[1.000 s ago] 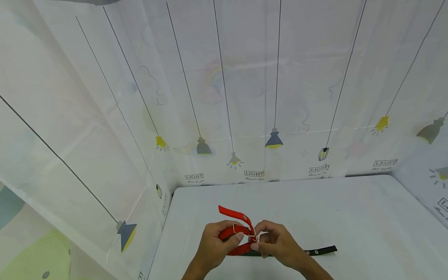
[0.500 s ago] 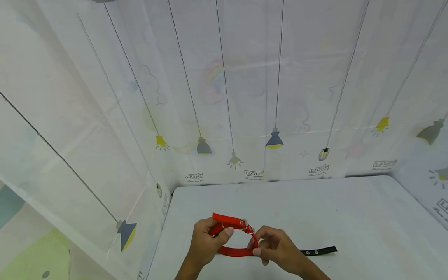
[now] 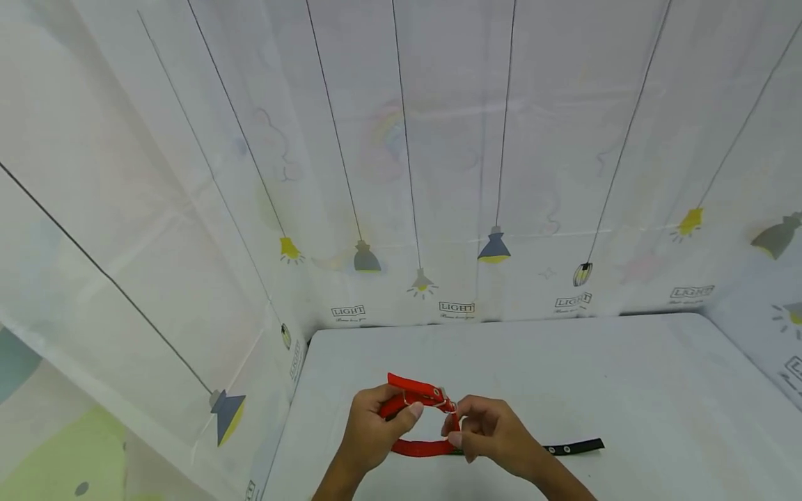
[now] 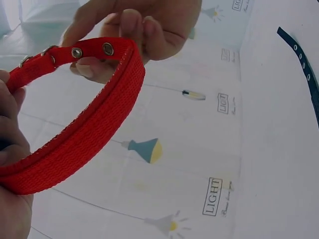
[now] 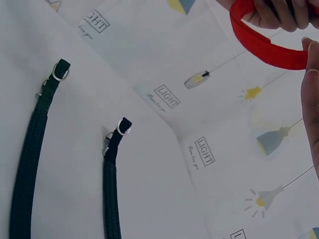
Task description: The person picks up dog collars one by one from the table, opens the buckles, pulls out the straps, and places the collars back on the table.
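A red collar (image 3: 422, 449) with metal eyelets, held above the table, forms a wide loop through its buckle. My left hand (image 3: 370, 429) grips its left side, thumb over the strap. The strap's free end (image 3: 406, 383) points left, above that hand. On the right side of the loop, my right hand (image 3: 495, 437) pinches the strap between thumb and fingers. The left wrist view shows the padded red band (image 4: 94, 137), the eyelets and metal rings up close. In the right wrist view, part of the red band (image 5: 266, 52) spans between both hands.
A dark collar (image 3: 573, 447) lies on the white table (image 3: 658, 383) behind the right hand. Two dark collars, one left (image 5: 27, 164) and one nearer the middle (image 5: 110, 194), show in the right wrist view. A lamp-printed cloth wall (image 3: 432, 174) rises behind the table.
The strap's free end stood up loose and now lies along the loop's top at the buckle. The loop has opened wider as the left hand moved slightly left.
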A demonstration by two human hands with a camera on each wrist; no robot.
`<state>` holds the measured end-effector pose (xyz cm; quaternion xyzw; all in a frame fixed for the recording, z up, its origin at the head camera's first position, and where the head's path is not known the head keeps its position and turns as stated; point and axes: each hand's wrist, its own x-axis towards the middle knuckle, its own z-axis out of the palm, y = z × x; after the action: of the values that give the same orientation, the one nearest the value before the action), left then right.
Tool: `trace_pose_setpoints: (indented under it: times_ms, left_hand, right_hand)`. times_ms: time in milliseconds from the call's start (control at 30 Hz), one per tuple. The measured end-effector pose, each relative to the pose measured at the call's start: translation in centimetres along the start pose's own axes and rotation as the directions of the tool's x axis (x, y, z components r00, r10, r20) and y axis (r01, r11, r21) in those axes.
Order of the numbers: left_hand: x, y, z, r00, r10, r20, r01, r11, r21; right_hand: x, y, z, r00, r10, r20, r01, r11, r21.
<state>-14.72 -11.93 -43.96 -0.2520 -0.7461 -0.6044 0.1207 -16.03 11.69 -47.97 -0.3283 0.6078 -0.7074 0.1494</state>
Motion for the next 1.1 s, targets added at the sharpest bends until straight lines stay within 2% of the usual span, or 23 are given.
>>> trace_pose_setpoints:
  times_ms: [167, 333, 633, 867, 1000, 1100]
  left_hand:
    - [0.0, -0.2, 0.3, 0.997, -0.043, 0.057, 0.044, 0.999, -0.009]
    - [0.1, -0.3, 0.5, 0.999, -0.023, 0.038, 0.023, 1.000, 0.007]
    - [-0.1, -0.5, 0.6, 0.999, 0.052, 0.006, -0.052, 0.998, 0.041]
    - [0.1, -0.6, 0.0, 0.982, 0.185, -0.046, -0.184, 0.983, 0.024]
    - [0.1, -0.9, 0.0, 0.984, 0.177, -0.025, -0.177, 0.984, -0.002]
    - [0.1, -0.8, 0.2, 0.990, 0.143, -0.008, -0.143, 0.990, -0.015]
  right_hand:
    - [0.7, -1.0, -0.2, 0.997, -0.019, -0.075, 0.012, 0.995, -0.096]
    - [0.7, -1.4, -0.3, 0.994, -0.006, -0.112, -0.013, 0.986, -0.167]
    - [0.4, -1.2, -0.3, 0.996, -0.077, -0.045, 0.069, 0.986, -0.155]
    - [-0.2, -0.7, -0.6, 0.996, -0.073, -0.042, 0.065, 0.981, -0.181]
    - [-0.4, -0.4, -0.7, 0.996, -0.080, -0.046, 0.072, 0.984, -0.163]
    - [-0.3, -0.4, -0.8, 0.993, -0.110, -0.038, 0.103, 0.983, -0.154]
